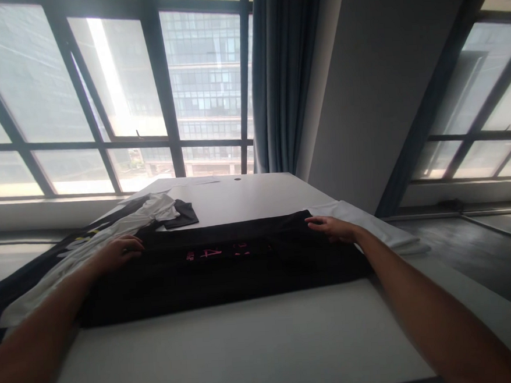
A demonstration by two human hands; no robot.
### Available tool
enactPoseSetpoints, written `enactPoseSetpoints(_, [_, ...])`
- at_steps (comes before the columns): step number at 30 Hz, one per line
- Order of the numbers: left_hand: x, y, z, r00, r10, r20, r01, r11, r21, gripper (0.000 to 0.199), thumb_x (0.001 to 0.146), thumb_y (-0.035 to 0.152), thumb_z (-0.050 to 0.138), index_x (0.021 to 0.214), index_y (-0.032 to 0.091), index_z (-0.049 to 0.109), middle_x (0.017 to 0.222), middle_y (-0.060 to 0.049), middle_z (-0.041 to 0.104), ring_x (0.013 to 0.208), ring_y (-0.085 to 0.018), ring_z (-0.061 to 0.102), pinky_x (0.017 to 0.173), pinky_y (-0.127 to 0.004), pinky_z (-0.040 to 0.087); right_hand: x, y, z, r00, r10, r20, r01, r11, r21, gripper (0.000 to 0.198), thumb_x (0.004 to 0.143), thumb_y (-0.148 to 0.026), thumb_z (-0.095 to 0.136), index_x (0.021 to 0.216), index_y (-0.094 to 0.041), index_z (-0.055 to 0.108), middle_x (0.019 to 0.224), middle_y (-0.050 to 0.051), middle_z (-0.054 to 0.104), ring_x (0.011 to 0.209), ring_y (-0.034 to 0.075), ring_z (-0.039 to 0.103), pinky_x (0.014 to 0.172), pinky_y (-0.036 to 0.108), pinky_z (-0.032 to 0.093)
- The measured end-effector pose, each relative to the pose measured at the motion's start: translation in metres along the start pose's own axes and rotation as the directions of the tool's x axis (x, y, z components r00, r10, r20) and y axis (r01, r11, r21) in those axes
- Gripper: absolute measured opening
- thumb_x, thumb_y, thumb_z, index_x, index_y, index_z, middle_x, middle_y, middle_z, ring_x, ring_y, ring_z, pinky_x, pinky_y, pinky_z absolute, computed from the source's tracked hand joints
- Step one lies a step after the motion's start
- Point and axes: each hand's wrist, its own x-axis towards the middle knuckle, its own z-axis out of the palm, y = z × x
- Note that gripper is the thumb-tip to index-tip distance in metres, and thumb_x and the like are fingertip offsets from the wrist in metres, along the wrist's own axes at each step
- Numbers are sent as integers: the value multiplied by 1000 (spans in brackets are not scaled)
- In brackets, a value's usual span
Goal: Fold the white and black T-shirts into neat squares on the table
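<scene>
A black garment with a pink print, seemingly a T-shirt [227,281], lies across the table in a wide folded strip. My left hand [118,252] is at its far left corner, fingers bent and closed on the cloth edge. At the far right corner, my right hand [333,228] pinches the fabric between thumb and fingers. The exact grip of both hands is partly hidden by dim light and the dark cloth.
A white table [258,349] carries the cloth. To the left lie a white garment [152,210] and dark clothes [112,216]; white folded cloth [380,229] is at the right. Beyond the table are windows, a blue curtain [282,79] and a grey pillar [370,78].
</scene>
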Motion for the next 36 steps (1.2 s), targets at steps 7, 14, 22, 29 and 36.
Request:
enactPoseSetpoints(7, [-4, 7, -4, 989, -55, -139, 55, 998, -5, 51, 73, 68, 51, 86, 22, 71, 102, -12, 75, 98, -30, 67, 94, -43, 48, -15, -12, -5, 987, -77, 138, 60, 991, 122, 62, 65, -38, 87, 121, -24, 65, 114, 7, 66, 87, 18, 64, 62, 22, 53])
enactPoseSetpoints(14, [-8, 19, -12, 991, -77, -109, 72, 996, -42, 55, 68, 75, 53, 79, 24, 70, 102, -12, 75, 100, -31, 67, 95, -44, 48, -11, 2, -13, 991, 63, 119, -76, 991, 112, 52, 62, -33, 89, 108, -21, 69, 93, 5, 70, 73, 16, 66, 60, 22, 54])
enactPoseSetpoints(22, [-9, 20, -18, 980, -144, -135, 134, 988, -77, 59, 62, 80, 57, 80, 25, 72, 103, -11, 75, 102, -32, 66, 99, -45, 47, -21, -8, -19, 999, 30, 42, -39, 971, 235, 48, 72, -38, 80, 114, -21, 66, 95, 7, 69, 70, 16, 64, 58, 24, 54])
enactPoseSetpoints(29, [-10, 19, -8, 991, -121, 51, 126, 985, -119, 58, 56, 78, 63, 71, 24, 75, 107, -13, 74, 104, -34, 65, 102, -48, 44, -35, -14, -12, 932, 58, 357, -106, 988, 116, 62, 60, -42, 88, 116, -25, 68, 78, -3, 56, 62, 9, 54, 52, 17, 50])
enactPoseSetpoints(36, [-11, 21, -17, 992, -116, -53, 110, 988, -105, 59, 61, 79, 61, 78, 24, 74, 105, -12, 74, 103, -31, 65, 100, -45, 46, -32, -4, -23, 981, -118, 153, 73, 958, 276, 53, 60, -42, 87, 104, -22, 65, 79, -2, 59, 67, 10, 58, 58, 18, 49])
